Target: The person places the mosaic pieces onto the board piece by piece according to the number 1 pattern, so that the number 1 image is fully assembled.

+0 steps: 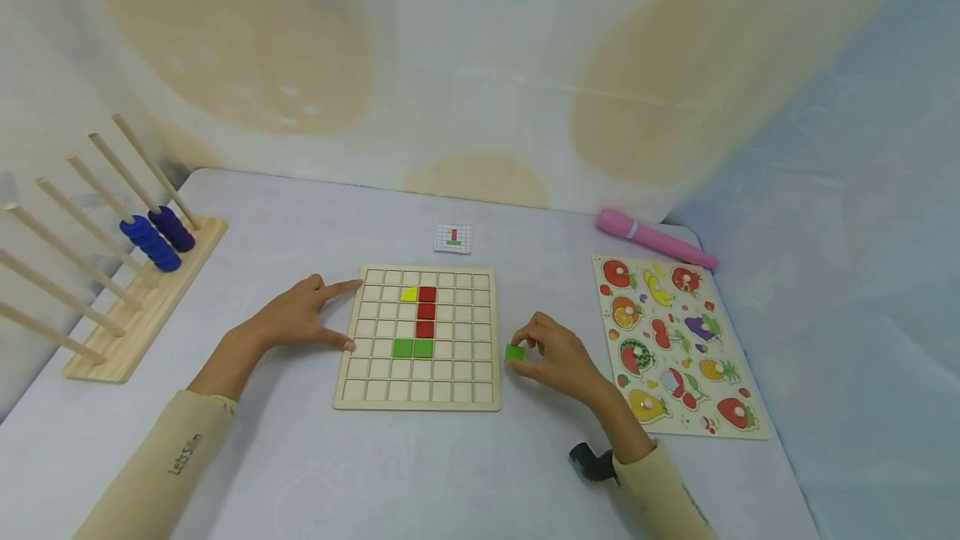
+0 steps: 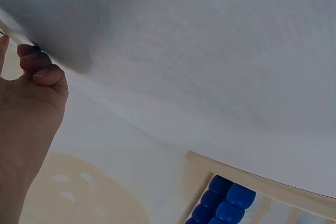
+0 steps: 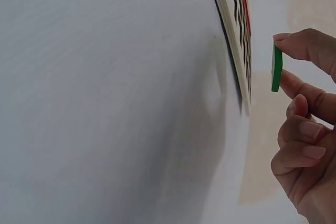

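A square wooden grid board (image 1: 442, 401) lies flat on the table, with several colored tiles in its cells. Three red tiles (image 1: 426, 311) form a column, a yellow triangular piece (image 1: 409, 294) sits left of the top one, and two green tiles (image 1: 402, 348) lie side by side below. My left hand (image 1: 296, 315) touches the board's left edge with spread index finger and thumb; its other fingers curl in the left wrist view. Just off the board's right side, my right hand (image 1: 553, 357) pinches a green square tile (image 3: 276, 67) between thumb and finger.
Behind the board lies a small pattern card (image 1: 453, 238). A wooden peg stand (image 1: 161, 298) with blue and purple beads is at left. At right are a fruit knob puzzle (image 1: 675, 348), a pink rod-like object (image 1: 652, 238) and a black curved object (image 1: 591, 462) by the right wrist.
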A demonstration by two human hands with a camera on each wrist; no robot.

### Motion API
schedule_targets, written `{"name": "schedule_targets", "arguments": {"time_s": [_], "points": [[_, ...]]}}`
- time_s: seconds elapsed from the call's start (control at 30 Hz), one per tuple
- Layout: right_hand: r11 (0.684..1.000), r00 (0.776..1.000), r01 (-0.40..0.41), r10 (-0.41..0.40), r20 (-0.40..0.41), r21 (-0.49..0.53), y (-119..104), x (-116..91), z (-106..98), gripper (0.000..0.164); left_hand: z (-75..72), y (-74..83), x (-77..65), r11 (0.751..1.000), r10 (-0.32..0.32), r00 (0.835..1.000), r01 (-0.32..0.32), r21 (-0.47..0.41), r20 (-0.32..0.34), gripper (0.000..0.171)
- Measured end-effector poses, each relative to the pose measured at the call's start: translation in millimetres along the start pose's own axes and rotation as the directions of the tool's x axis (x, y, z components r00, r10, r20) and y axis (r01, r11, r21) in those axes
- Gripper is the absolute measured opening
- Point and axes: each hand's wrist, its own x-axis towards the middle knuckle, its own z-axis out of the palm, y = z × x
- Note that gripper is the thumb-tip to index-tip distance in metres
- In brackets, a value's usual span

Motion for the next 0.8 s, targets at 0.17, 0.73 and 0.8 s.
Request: {"name": "schedule_targets", "arguments": {"time_s": [0.17, 0.73, 0.8], "points": [[0.999, 0.999, 0.05, -0.051, 0.019, 0.004, -10.3, 9.3, 5.7, 0.022, 1.0, -1.4, 0.7, 1.0, 0.001, 1.0, -0.001, 0.002, -0.004, 0.11], [0.987, 0.983, 0.158, -0.158, 0.093, 0.007, -50.1, 37.9, 24.5, 0.021, -0.2, -0.2, -0.1, 1.0, 0.009, 1.0, -0.009, 0.007, -0.006, 0.109], [0.987, 0.981, 0.159, -0.157, 0.111, -0.01, -53.5, 41.4, 27.0, 0.022, -0.3, -0.3, -0.1, 1.0, 0.008, 1.0, -0.008, 0.004, -0.007, 0.11]]}}
